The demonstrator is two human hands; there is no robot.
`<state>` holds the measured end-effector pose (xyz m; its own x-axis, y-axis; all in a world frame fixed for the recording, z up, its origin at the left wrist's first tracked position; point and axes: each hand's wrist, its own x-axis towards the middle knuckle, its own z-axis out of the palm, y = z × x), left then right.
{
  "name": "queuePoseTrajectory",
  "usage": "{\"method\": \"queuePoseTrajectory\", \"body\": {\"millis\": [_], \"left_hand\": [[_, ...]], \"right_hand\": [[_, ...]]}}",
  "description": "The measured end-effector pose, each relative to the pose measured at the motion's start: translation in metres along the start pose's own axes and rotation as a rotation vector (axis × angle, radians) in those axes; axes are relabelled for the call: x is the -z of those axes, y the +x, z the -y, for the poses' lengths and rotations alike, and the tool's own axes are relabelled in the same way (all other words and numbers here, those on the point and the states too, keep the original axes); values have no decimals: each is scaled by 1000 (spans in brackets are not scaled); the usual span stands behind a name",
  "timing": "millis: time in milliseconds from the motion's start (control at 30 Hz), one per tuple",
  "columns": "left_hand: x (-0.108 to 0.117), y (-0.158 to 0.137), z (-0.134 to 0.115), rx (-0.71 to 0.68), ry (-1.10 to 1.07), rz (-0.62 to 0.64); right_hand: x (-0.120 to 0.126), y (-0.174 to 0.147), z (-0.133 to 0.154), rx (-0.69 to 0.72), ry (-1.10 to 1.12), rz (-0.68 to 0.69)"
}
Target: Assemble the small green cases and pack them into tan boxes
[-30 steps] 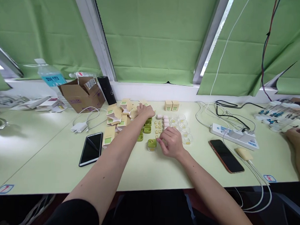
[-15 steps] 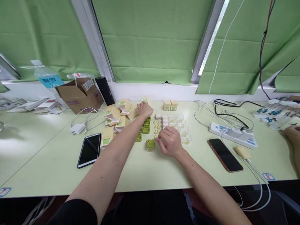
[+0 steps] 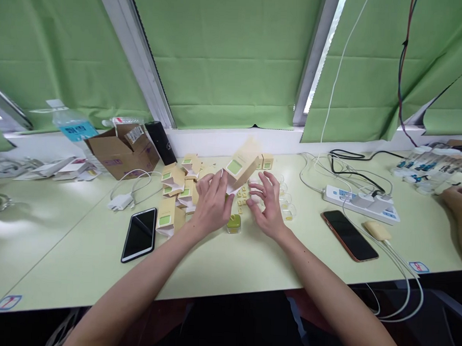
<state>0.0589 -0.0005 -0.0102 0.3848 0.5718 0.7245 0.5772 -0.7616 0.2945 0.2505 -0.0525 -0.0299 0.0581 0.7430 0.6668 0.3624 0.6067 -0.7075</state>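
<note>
My left hand (image 3: 215, 202) grips a small tan carton (image 3: 242, 162) with a green label, tilted and raised above the table. Its flaps hang open near my fingers. My right hand (image 3: 267, 205) is just right of the carton, fingers spread and holding nothing. Between my wrists stands a small clear jar with a green lid (image 3: 234, 223). Little yellow pieces (image 3: 241, 198) lie in rows behind it. Several clear cups (image 3: 287, 210) stand beyond my right hand. Several more tan cartons (image 3: 171, 216) sit left of my left hand. Green lids are mostly hidden behind that hand.
Left are a phone (image 3: 139, 235), a white charger (image 3: 120, 201), a cardboard box (image 3: 124, 153) and a black cylinder (image 3: 161, 142). Right are another phone (image 3: 348, 235), a power strip (image 3: 362, 203) with cables, and clear tubes (image 3: 432, 164). Another person's hand (image 3: 459, 201) rests at the far right.
My left hand has come back from the far row with a tan carton in it. My right hand has lifted away from the green-lidded jar and its fingers have spread.
</note>
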Motion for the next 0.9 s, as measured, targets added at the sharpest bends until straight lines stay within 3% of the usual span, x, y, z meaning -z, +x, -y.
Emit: {"method": "queuePoseTrajectory", "body": {"millis": [167, 267, 400, 533, 900], "left_hand": [[5, -19, -12, -80, 93, 61], [7, -23, -15, -141, 93, 80], [15, -21, -16, -251, -36, -29], [19, -15, -12, -167, -299, -132], [19, -30, -1, -39, -413, 33]], "right_hand": [[0, -4, 4, 101, -88, 84], [3, -4, 2, 130, -115, 50], [7, -2, -1, 178, -133, -30], [8, -2, 0, 154, -132, -4], [14, -5, 4, 110, 54, 242]]}}
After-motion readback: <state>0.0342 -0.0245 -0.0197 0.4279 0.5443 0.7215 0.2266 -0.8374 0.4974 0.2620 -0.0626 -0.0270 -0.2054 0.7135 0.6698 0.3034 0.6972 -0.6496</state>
